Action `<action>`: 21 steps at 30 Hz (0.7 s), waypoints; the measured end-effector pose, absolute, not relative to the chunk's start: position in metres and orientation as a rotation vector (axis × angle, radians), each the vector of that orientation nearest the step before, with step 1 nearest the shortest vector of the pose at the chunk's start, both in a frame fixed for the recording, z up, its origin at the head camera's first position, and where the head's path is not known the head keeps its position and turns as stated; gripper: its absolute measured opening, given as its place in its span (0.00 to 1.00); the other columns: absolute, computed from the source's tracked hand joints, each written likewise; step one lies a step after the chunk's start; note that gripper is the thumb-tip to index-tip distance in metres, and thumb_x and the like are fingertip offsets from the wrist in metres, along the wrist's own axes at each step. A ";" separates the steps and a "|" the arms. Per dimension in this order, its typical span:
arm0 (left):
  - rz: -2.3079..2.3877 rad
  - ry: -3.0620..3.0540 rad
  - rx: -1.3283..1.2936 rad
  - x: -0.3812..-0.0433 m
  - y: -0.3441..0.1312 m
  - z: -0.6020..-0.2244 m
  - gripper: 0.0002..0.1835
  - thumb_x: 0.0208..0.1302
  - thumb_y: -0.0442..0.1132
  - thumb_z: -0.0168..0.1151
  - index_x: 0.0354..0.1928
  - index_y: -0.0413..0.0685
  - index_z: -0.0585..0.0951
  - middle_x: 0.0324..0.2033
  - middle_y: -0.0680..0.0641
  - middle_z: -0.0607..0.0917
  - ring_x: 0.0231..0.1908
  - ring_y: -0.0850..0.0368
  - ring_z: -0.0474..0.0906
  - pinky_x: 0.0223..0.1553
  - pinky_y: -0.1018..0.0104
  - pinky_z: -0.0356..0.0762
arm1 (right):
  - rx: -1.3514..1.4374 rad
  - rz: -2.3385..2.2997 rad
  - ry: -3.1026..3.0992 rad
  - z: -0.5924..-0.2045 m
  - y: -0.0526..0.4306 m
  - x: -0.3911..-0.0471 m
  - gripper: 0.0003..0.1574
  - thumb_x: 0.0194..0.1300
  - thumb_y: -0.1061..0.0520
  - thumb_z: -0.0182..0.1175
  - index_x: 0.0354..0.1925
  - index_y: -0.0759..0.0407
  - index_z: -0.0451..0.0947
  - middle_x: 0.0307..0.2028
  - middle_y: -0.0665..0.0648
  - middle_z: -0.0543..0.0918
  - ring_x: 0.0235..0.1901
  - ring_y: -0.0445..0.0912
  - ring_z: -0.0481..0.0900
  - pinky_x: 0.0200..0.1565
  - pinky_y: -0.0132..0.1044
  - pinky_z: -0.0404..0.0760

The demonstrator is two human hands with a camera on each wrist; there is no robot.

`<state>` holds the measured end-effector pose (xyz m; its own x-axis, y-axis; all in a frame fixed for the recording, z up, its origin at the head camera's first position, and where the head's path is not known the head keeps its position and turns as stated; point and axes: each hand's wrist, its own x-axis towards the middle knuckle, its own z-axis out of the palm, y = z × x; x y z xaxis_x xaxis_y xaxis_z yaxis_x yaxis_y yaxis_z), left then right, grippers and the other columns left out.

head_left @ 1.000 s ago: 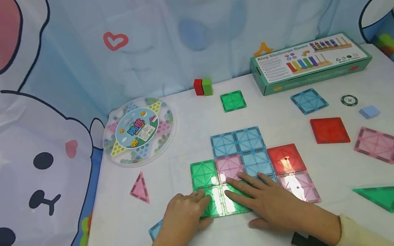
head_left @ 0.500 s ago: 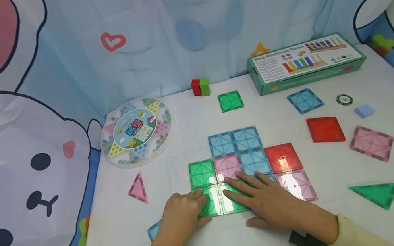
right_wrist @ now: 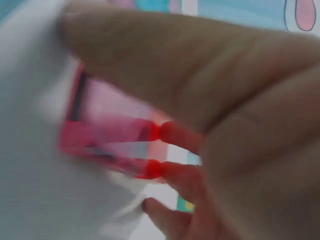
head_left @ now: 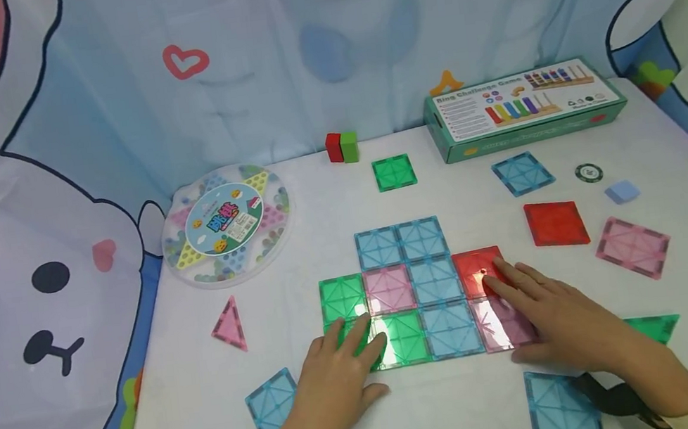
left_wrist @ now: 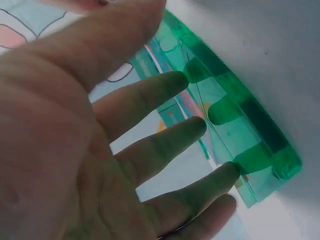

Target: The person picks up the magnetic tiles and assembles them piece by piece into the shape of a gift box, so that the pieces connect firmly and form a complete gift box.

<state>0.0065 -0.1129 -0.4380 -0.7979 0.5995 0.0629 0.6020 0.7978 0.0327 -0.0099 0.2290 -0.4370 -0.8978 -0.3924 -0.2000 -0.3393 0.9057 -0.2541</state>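
Note:
Translucent square magnetic tiles lie edge to edge on the white table. Among them are green [head_left: 401, 339], blue [head_left: 451, 329], pink [head_left: 389, 289] and red [head_left: 471, 267] ones. My left hand [head_left: 340, 378] rests its outstretched fingertips on the lower-left green tile [left_wrist: 255, 130], the thumb held apart. My right hand [head_left: 566, 320] lies at the right end, its extended fingers touching the red tile and the pink tile [right_wrist: 110, 120] below it. Neither hand grips anything. Parts of the lower-left green tile and the right-hand pink tile are hidden under the fingers.
Loose tiles lie around: blue [head_left: 271, 405], another blue [head_left: 560, 406] beside the right wrist, red [head_left: 557, 223], pink [head_left: 633, 247], and triangles in pink [head_left: 229, 325] and green [head_left: 656, 327]. At the back stand a round game case [head_left: 227, 224], two cubes [head_left: 341, 147] and a green box [head_left: 526, 109].
My right hand has moved right, from the lower green tiles to the red and pink tiles, uncovering the lower blue tile. My left hand's fingers have spread. The head view has shifted slightly.

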 end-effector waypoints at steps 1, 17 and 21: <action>-0.078 -2.923 -0.971 0.006 -0.112 -0.439 0.35 0.44 0.63 0.70 0.57 0.64 0.77 0.63 0.48 0.71 0.57 0.40 0.72 0.42 0.50 0.77 | -0.557 -0.321 2.829 -0.439 0.231 -0.009 0.74 0.34 0.29 0.72 0.74 0.48 0.49 0.73 0.61 0.49 0.68 0.63 0.50 0.54 0.66 0.66; -0.088 -2.949 -0.849 -0.024 -0.114 -0.444 0.34 0.44 0.58 0.72 0.57 0.66 0.77 0.61 0.49 0.75 0.55 0.46 0.75 0.40 0.52 0.77 | -0.378 -0.312 2.923 -0.431 0.225 0.009 0.62 0.33 0.30 0.74 0.64 0.53 0.67 0.60 0.62 0.69 0.58 0.61 0.68 0.48 0.60 0.75; -0.210 -2.971 -0.814 -0.023 -0.129 -0.441 0.35 0.44 0.54 0.74 0.59 0.62 0.77 0.62 0.50 0.73 0.59 0.49 0.72 0.45 0.50 0.75 | -0.254 -0.365 2.658 -0.427 0.233 0.044 0.64 0.21 0.21 0.70 0.59 0.45 0.71 0.56 0.57 0.71 0.51 0.55 0.71 0.43 0.56 0.79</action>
<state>-0.0229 -0.1293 -0.4407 -0.8596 0.5033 0.0880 0.5107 0.8518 0.1166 0.0444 0.2331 -0.4272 -0.8851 -0.2350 -0.4017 -0.1181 0.9483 -0.2946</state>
